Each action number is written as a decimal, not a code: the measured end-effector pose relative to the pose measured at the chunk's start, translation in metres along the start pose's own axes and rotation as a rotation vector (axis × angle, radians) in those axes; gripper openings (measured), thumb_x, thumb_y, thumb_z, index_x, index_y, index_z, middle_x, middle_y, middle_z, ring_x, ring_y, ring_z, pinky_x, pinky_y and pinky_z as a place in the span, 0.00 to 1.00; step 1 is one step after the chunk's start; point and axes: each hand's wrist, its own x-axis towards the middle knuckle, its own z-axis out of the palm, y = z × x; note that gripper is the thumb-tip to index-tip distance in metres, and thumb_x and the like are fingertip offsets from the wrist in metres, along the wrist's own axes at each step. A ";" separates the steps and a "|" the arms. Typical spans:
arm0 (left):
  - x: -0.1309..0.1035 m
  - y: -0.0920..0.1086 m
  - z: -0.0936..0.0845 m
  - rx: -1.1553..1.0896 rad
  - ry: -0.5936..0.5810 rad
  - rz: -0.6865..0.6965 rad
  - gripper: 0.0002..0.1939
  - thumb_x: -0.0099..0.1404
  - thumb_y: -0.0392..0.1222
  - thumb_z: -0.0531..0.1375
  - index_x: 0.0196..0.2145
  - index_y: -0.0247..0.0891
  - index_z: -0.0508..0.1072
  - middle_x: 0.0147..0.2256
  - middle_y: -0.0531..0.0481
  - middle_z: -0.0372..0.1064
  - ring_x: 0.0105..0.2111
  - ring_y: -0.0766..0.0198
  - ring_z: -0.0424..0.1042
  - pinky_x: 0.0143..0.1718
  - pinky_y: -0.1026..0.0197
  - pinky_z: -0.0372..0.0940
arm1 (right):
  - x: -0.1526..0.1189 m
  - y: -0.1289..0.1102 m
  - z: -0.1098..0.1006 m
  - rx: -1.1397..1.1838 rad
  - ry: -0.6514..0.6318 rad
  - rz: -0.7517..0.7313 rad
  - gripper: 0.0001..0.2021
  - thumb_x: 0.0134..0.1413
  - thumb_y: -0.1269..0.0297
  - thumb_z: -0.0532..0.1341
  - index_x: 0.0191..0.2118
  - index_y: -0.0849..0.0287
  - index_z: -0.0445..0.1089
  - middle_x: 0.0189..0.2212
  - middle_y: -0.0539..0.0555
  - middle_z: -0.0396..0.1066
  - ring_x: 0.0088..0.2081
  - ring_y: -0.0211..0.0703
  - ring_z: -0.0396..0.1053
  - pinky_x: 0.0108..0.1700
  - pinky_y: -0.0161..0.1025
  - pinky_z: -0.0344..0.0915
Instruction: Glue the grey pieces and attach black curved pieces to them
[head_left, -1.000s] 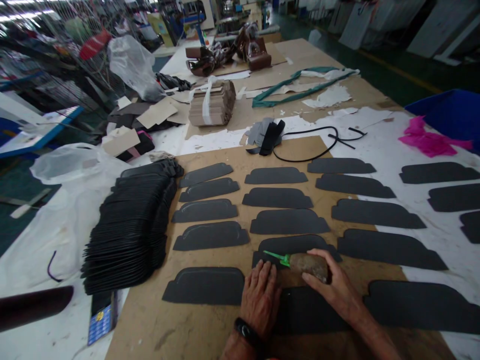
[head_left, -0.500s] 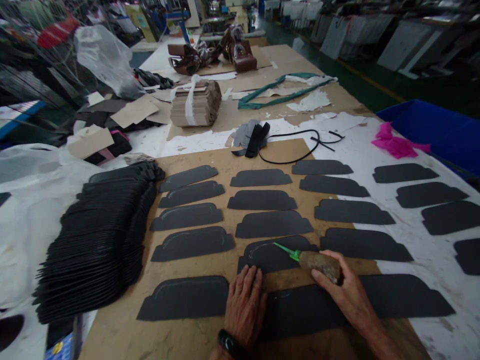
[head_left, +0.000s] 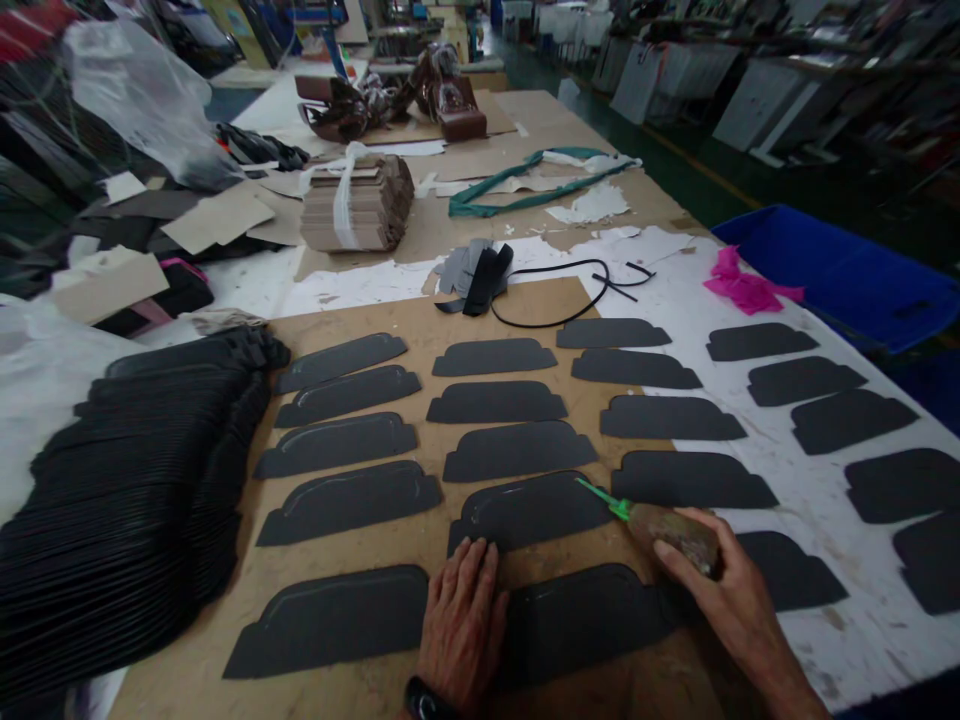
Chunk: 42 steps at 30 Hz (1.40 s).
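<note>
With our right hand (head_left: 727, 585) we are gripping a brownish bottle (head_left: 671, 535), the thumb and fingers closing around its body. Its long axis is running from the palm towards ten o'clock, and the green nozzle (head_left: 616, 506) is pointing the same way. The dark panel (head_left: 536, 512) is lying between nine and ten o'clock from this hand, its length going roughly from nine to three. The tip is reaching over its far edge, near the right end; whether it is touching, we cannot tell.

Our left hand (head_left: 463, 620) is nearer to the panel: it is lying palm down, fingers close together and pinching nothing, fingertips resting at the near left edge. A pale line is showing along the panel's far left part.

Farther out, a black stack (head_left: 142, 470) is standing at ten o'clock from the left hand, and a blue bin (head_left: 862, 290) at one o'clock from the right. We are finding no readable brand, label or writing.
</note>
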 end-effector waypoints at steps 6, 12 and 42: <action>0.003 0.001 -0.001 -0.019 0.002 -0.010 0.21 0.61 0.39 0.54 0.53 0.37 0.63 0.50 0.46 0.67 0.50 0.56 0.63 0.46 0.56 0.59 | -0.007 0.014 -0.009 -0.032 -0.029 0.095 0.27 0.38 0.44 0.60 0.45 0.53 0.63 0.40 0.54 0.69 0.42 0.53 0.68 0.44 0.46 0.63; 0.006 0.000 -0.007 -0.092 -0.007 -0.039 0.20 0.61 0.38 0.54 0.52 0.37 0.64 0.48 0.45 0.67 0.48 0.56 0.64 0.44 0.55 0.62 | -0.013 0.017 -0.022 0.330 -0.124 0.291 0.29 0.36 0.46 0.64 0.46 0.53 0.62 0.36 0.53 0.70 0.37 0.53 0.70 0.37 0.47 0.70; 0.065 -0.026 0.010 -0.146 -0.116 -0.242 0.22 0.64 0.42 0.50 0.55 0.40 0.60 0.54 0.47 0.61 0.53 0.54 0.59 0.47 0.51 0.63 | 0.035 -0.100 0.101 0.070 -0.369 -0.246 0.21 0.44 0.53 0.60 0.45 0.52 0.60 0.41 0.53 0.71 0.42 0.48 0.70 0.41 0.41 0.66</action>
